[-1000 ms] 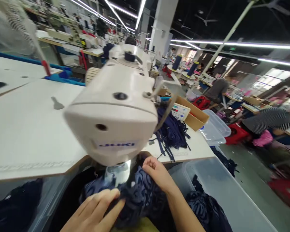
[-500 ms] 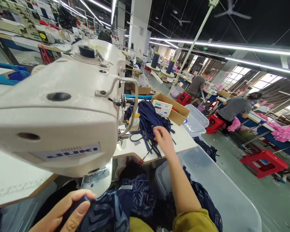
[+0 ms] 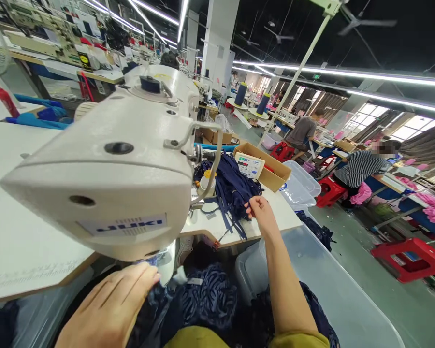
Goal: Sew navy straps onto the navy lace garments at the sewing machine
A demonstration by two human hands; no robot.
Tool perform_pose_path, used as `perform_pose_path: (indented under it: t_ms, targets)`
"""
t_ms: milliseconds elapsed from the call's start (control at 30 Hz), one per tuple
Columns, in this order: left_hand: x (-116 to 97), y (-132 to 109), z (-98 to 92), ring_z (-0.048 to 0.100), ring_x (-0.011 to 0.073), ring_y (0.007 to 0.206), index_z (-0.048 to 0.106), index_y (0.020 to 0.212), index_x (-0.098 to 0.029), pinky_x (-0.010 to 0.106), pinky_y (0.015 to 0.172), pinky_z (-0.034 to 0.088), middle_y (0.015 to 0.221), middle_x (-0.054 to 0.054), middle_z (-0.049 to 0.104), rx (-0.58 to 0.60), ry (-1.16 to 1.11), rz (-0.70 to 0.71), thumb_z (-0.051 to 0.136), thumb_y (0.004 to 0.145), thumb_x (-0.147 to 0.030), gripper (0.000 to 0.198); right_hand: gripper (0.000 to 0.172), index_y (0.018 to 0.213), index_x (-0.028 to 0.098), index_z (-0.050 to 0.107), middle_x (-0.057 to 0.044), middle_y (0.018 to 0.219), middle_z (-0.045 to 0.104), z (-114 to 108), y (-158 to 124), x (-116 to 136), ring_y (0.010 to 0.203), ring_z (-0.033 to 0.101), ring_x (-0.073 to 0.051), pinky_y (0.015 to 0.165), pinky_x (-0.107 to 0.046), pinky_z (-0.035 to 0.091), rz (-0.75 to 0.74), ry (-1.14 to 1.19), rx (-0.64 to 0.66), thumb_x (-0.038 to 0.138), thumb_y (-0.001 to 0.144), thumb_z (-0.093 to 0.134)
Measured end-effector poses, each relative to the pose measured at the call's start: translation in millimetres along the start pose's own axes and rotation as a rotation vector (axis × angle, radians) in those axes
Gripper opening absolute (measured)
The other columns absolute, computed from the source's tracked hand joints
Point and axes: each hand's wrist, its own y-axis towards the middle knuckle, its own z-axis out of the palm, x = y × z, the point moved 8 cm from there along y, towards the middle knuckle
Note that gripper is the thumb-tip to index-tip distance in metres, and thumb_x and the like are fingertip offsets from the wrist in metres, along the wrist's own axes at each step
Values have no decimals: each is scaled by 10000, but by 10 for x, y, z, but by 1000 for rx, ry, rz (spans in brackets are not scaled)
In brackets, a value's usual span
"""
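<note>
My left hand is closed over dark blue patterned fabric, back of the hand upward, beside the needle plate of a white JUKI sewing machine. The machine's head hides the needle area. My right hand is at the front right edge of a pile of navy straps on the table. Its fingers are pinched together against the pile; whether a strap is between them is too small to tell. More of the patterned fabric lies bunched below the table edge.
Behind the straps stand a control panel and a cardboard box. A small yellow-lidded container is close to the machine. Clear plastic bins stand at the right. Farther off, people sit at other tables, near red stools.
My left hand has turned over from a thumb-up pinch and moved nearer the needle plate with the fabric. My right hand has shifted rightward to the pile's edge. The view has also shifted.
</note>
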Motion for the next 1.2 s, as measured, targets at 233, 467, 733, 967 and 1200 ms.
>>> perform_pose_path:
  t_ms: [233, 467, 733, 967, 1200]
  targets:
    - [-242, 150, -66, 593, 210, 1105, 592, 1186, -189, 356, 1009, 361, 1186, 48, 665, 116, 41, 96, 463, 943, -337, 313, 354, 943, 190, 626, 34, 732, 483, 1288, -974, 124, 560, 401, -52, 553, -179, 427, 388, 685, 468, 470, 750, 726]
    - [33, -11, -8, 637, 134, 1069, 579, 1204, -254, 293, 1088, 399, 1177, -17, 680, 149, -219, -119, 538, 917, -296, 293, 350, 911, 209, 696, -27, 865, 585, 1672, -1185, 471, 874, 540, -165, 901, -323, 413, 17, 354, 617, 490, 924, 488]
    - [180, -31, 2, 615, 165, 1122, 656, 1109, -301, 247, 962, 487, 1112, -62, 708, 122, -409, -279, 550, 905, -377, 241, 241, 965, 221, 615, 19, 757, 567, 1640, -1217, 381, 710, 533, -138, 669, -255, 442, 61, 340, 567, 439, 876, 561]
    - [164, -24, 7, 588, 164, 1160, 651, 1114, -293, 249, 1000, 452, 1147, -58, 694, 121, -386, -271, 552, 906, -370, 244, 260, 664, 197, 508, 43, 649, 478, 1613, -1228, 400, 600, 433, -109, 546, -222, 350, 35, 299, 310, 358, 762, 686]
    - [68, -15, 5, 563, 160, 1201, 602, 1194, -266, 275, 1053, 435, 1209, -31, 666, 136, -258, -93, 517, 929, -330, 285, 280, 627, 192, 502, 37, 641, 474, 1709, -1318, 385, 635, 416, -119, 626, -248, 353, 5, 360, 250, 338, 798, 668]
